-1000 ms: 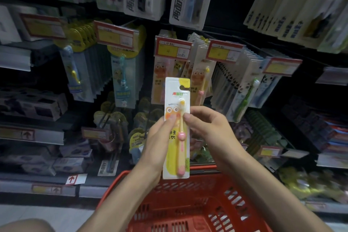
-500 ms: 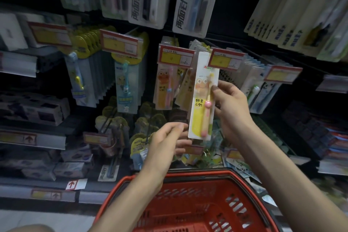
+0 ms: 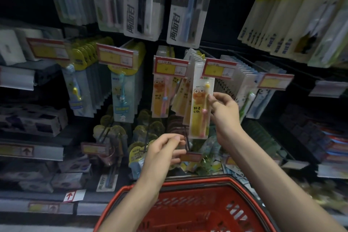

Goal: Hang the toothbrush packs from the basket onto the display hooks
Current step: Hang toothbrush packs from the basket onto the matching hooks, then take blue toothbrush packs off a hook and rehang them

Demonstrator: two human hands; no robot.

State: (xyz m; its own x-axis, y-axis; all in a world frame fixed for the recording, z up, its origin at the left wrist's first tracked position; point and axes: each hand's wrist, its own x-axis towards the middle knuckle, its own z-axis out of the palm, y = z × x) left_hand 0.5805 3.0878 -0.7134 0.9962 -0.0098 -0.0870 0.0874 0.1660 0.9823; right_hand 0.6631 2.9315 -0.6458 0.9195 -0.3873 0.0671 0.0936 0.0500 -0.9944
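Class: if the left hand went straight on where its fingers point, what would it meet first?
Probably the lower price tag, just beyond the left hand; depth is unclear.

Dim shop, dark shelving (image 3: 224, 13), red price tags (image 3: 114, 58)

Dark back panel (image 3: 226, 15): hooks (image 3: 243, 56) carry rows of toothbrush packs (image 3: 162, 96), with price tags (image 3: 170, 67) at the tips. Left shelves (image 3: 32, 149) hold boxes (image 3: 32, 120).
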